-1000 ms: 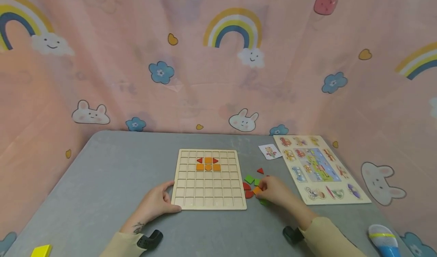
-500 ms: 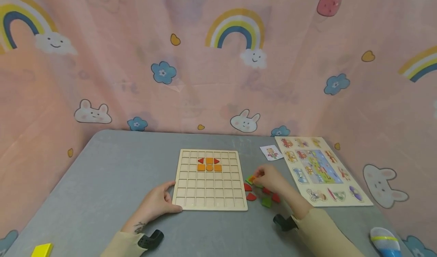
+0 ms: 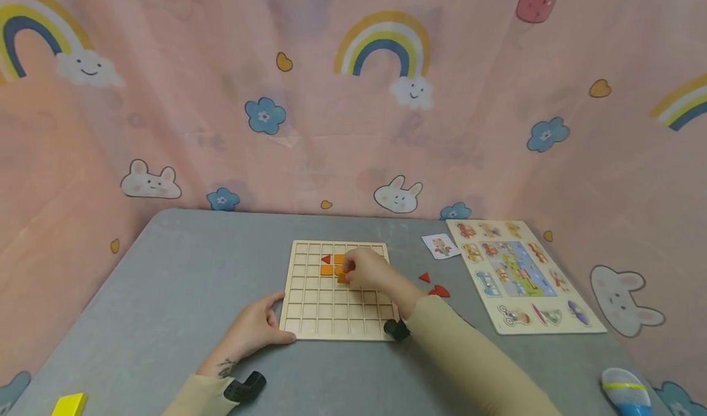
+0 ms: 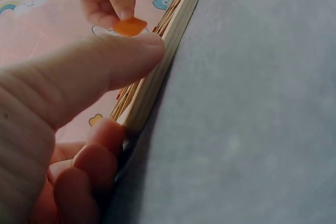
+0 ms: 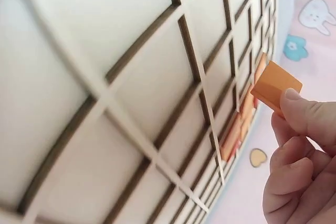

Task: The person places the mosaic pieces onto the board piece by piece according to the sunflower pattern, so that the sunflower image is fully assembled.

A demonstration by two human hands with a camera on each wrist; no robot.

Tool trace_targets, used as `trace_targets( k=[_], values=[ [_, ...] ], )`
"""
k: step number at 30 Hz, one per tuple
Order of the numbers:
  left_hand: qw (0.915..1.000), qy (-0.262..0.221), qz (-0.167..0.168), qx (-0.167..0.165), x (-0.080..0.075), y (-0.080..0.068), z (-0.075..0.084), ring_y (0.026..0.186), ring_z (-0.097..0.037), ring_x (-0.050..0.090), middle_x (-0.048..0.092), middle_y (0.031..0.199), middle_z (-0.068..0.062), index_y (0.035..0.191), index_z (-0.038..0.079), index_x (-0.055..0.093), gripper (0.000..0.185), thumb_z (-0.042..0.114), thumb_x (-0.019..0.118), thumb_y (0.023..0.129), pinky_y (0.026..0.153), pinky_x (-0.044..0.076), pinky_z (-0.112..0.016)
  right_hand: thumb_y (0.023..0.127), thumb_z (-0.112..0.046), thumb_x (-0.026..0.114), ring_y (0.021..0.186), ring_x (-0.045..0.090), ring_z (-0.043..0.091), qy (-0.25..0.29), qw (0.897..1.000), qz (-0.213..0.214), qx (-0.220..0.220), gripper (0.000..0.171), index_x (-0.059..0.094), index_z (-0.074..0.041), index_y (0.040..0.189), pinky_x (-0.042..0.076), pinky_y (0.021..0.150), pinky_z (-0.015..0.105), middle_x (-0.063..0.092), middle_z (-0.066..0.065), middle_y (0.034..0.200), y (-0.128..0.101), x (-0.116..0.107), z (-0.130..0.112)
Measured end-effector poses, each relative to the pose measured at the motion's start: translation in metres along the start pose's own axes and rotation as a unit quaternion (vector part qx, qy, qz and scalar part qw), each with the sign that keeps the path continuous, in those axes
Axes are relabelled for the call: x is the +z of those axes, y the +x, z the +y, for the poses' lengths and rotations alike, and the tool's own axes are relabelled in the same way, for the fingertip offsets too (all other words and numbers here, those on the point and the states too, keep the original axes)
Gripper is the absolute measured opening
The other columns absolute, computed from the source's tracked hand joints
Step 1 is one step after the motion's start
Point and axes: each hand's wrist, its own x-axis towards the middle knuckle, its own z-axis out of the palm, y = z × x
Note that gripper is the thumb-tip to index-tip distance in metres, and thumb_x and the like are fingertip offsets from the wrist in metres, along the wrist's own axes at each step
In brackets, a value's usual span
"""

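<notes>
A wooden grid board (image 3: 326, 313) lies on the grey table. My left hand (image 3: 256, 325) holds its near left corner, thumb along the front edge and fingers at the left side; the thumb (image 4: 121, 59) presses the rim in the left wrist view. Over the upper middle squares, my right hand (image 3: 369, 270) pinches an orange square tile (image 5: 277, 85) between thumb and finger, tilted and above the board. Set in the grid are orange tiles (image 3: 326, 270) and a red triangle (image 3: 326, 259); the right hand covers part of this group.
Right of the board lie a red triangle (image 3: 424, 277) and red curved pieces (image 3: 440, 291), partly behind the right sleeve. A picture card (image 3: 440, 246) and a picture puzzle board (image 3: 525, 272) are further right. A toy microphone (image 3: 626, 388) and a yellow block (image 3: 69, 405) sit at the near corners.
My right hand has carried the orange tile left from the loose pieces, first over the green ones, then above the grid board. The left hand stays at the board's corner.
</notes>
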Motion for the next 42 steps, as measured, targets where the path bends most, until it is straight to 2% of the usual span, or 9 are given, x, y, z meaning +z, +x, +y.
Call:
trace_targets(
  k=[12,18,21,25,27,30,36,39,42],
  values=[
    [0.9999,-0.007,0.004,0.005,0.0,0.0,0.004,0.045,-0.013,0.044,0.054,0.055,-0.002,0.137,0.003,0.041,0.094,0.016,0.087,0.056,0.046,0.036,-0.028,0.081,-0.009,0.069,0.078,0.058,0.015,-0.05,0.998,-0.01,0.032,0.004,0.07,-0.013,0.082,0.046,0.068,0.031,0.066,0.002,0.093,0.009,0.011,-0.002],
    [0.9999,-0.008,0.006,0.005,0.001,-0.001,0.004,0.046,-0.013,0.045,0.054,0.055,-0.002,0.137,0.002,0.041,0.095,0.015,0.087,0.056,0.046,0.037,-0.028,0.083,-0.011,0.065,0.07,0.055,0.013,-0.062,0.998,0.015,0.025,0.007,0.068,-0.015,0.078,0.044,0.063,0.03,0.065,-0.001,0.086,0.005,0.012,0.0],
    [1.0,-0.004,0.005,0.005,0.001,-0.001,0.005,0.045,-0.012,0.045,0.054,0.055,-0.002,0.137,0.002,0.041,0.094,0.015,0.087,0.056,0.046,0.036,-0.028,0.084,-0.012,0.065,0.068,0.051,0.014,-0.02,0.998,0.053,0.033,0.004,0.068,-0.011,0.084,0.041,0.06,0.029,0.062,0.001,0.082,-0.001,0.001,0.004],
    [1.0,0.004,0.004,0.008,0.001,0.0,0.005,0.045,-0.012,0.045,0.054,0.055,-0.001,0.137,0.002,0.041,0.093,0.016,0.087,0.057,0.045,0.036,-0.028,0.085,-0.015,0.064,0.071,0.051,0.018,0.051,0.992,0.093,0.075,0.024,0.066,-0.003,0.106,0.042,0.06,0.03,0.061,0.008,0.088,-0.014,-0.026,0.02],
    [1.0,0.005,0.003,0.008,0.0,0.001,0.005,0.045,-0.012,0.044,0.054,0.055,-0.001,0.137,0.002,0.041,0.093,0.017,0.087,0.057,0.045,0.035,-0.028,0.085,-0.018,0.064,0.075,0.054,0.02,0.046,0.988,0.11,0.102,0.032,0.063,-0.002,0.114,0.044,0.061,0.031,0.062,0.011,0.093,-0.023,-0.038,0.034],
    [1.0,0.007,0.002,0.007,-0.001,0.001,0.005,0.045,-0.012,0.044,0.054,0.054,-0.001,0.137,0.002,0.041,0.094,0.017,0.087,0.057,0.045,0.035,-0.027,0.085,-0.019,0.064,0.081,0.059,0.022,-0.001,0.982,0.122,0.147,0.035,0.062,-0.001,0.115,0.048,0.066,0.035,0.065,0.014,0.098,-0.036,-0.05,0.057],
    [1.0,0.001,0.003,0.002,-0.002,0.0,0.005,0.046,-0.012,0.044,0.054,0.055,-0.002,0.137,0.002,0.041,0.094,0.016,0.087,0.056,0.046,0.036,-0.028,0.086,-0.016,0.059,0.089,0.061,0.028,-0.059,0.968,0.067,0.232,0.034,0.062,0.005,0.112,0.048,0.077,0.043,0.063,0.021,0.107,-0.053,-0.054,0.095],
    [1.0,-0.002,0.002,0.0,-0.001,-0.001,0.005,0.046,-0.012,0.044,0.054,0.056,-0.002,0.137,0.001,0.041,0.094,0.016,0.087,0.056,0.046,0.036,-0.028,0.084,-0.017,0.061,0.081,0.059,0.024,-0.076,0.963,0.037,0.255,0.027,0.065,0.002,0.103,0.048,0.072,0.039,0.065,0.015,0.097,-0.057,-0.051,0.105],
    [1.0,-0.001,0.001,-0.002,-0.001,-0.001,0.004,0.046,-0.012,0.044,0.054,0.056,-0.002,0.137,0.002,0.041,0.095,0.016,0.087,0.056,0.046,0.037,-0.028,0.082,-0.015,0.064,0.07,0.055,0.02,-0.084,0.964,0.02,0.252,0.02,0.068,-0.001,0.096,0.047,0.064,0.035,0.065,0.008,0.084,-0.058,-0.048,0.109]
  ],
)
